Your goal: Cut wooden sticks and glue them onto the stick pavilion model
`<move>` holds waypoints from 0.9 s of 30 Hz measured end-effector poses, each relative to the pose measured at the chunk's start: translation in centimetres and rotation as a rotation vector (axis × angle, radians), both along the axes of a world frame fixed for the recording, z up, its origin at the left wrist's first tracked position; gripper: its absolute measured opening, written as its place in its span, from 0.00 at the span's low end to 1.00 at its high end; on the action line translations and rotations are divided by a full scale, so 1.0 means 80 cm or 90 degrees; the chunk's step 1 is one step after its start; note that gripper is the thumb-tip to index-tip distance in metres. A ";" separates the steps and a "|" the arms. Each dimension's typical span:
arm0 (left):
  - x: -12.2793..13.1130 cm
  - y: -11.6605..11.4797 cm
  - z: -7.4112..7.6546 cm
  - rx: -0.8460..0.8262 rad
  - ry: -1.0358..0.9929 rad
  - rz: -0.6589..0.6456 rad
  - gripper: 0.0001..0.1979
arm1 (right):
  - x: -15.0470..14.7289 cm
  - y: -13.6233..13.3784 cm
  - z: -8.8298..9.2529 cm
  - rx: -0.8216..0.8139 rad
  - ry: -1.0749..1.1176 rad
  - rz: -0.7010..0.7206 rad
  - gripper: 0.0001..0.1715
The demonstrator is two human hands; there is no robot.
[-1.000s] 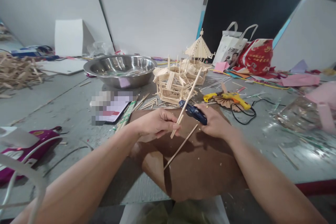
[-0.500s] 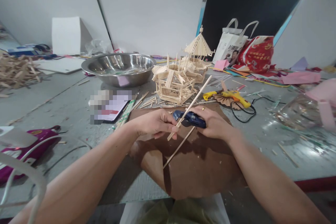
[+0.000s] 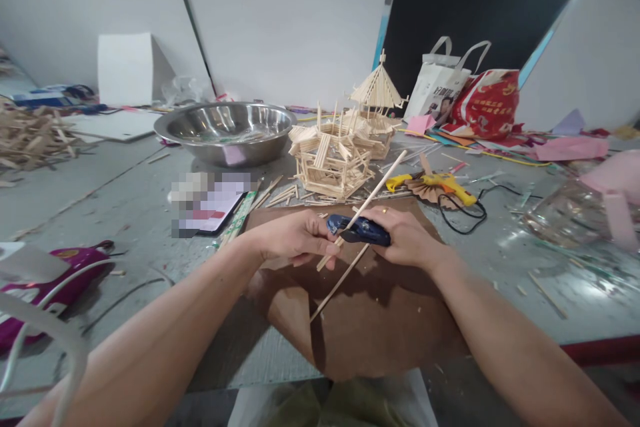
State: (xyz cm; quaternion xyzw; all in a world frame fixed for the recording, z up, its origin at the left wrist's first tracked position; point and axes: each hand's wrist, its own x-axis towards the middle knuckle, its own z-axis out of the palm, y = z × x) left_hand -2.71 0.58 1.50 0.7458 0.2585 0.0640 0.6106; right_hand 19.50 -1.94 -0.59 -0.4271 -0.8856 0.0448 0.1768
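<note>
Left hand (image 3: 305,240) pinching wooden stick (image 3: 377,188); right hand (image 3: 410,237) gripping blue tool (image 3: 370,230) at it, over brown sheet (image 3: 380,320), worktop's (image 3: 125,203) front edge. White bag (image 3: 434,90), red bag (image 3: 487,107) near back edge: printed characters, too small to read.

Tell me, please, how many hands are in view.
2: the left hand holds a long wooden stick; the right hand grips a blue tool, both above the brown sheet.

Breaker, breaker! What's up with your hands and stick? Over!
Left hand pinching long stick. Right hand gripping blue tool at that stick. Below, loose stick lying on brown sheet.
</note>
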 end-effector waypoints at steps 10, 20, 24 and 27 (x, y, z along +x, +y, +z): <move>-0.001 0.002 0.000 -0.009 -0.020 0.041 0.12 | -0.008 -0.004 0.003 -0.024 0.011 -0.086 0.28; 0.003 0.010 -0.021 0.423 0.209 0.160 0.10 | 0.001 0.009 -0.009 0.040 0.034 -0.245 0.20; 0.002 0.012 -0.026 0.566 0.272 0.213 0.13 | 0.001 0.012 -0.011 0.042 0.023 -0.277 0.21; 0.007 0.005 -0.017 0.604 0.180 0.229 0.19 | 0.000 0.012 -0.011 0.034 0.012 -0.294 0.22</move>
